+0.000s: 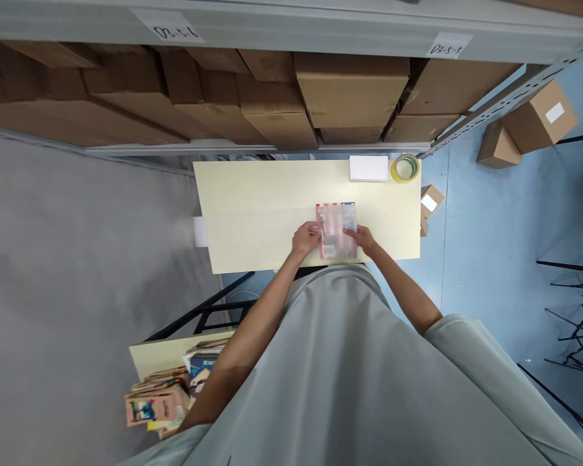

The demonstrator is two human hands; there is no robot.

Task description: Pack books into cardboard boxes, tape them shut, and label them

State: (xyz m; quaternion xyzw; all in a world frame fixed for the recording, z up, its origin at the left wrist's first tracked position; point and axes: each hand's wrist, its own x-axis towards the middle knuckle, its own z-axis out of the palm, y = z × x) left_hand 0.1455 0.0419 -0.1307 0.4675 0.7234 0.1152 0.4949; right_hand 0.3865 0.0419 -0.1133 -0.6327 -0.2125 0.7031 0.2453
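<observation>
Mid-frame, the right hand (362, 238) grasps a striped booklet (334, 228); the left hand's (306, 239) grip I can't tell. Seemingly being positioned, it next needs steadying.

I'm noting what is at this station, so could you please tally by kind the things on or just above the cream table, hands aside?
Striped flat item: 1
White rectangular item: 1
Yellow tape roll: 1
Total: 3
</observation>
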